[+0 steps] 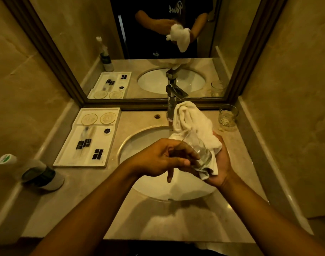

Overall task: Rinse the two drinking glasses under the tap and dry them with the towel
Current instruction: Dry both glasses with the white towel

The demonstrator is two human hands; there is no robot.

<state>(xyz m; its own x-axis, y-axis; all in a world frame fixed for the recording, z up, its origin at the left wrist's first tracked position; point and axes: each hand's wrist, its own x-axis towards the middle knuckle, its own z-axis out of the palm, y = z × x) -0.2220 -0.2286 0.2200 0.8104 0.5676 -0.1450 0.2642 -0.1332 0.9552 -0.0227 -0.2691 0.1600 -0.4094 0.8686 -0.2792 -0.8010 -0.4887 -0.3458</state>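
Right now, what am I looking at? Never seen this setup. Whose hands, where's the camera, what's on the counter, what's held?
There is no robot: a person wears a head camera looking down at their own hands over a bathroom sink. The mirror behind reflects the same scene. The left hand grips a clear drinking glass. The right hand holds a white towel against it, so this is the drying step. On the counter stand a second, cut-pattern glass at right, the tap, a white amenity tray at left and a plastic bottle lying on its side.
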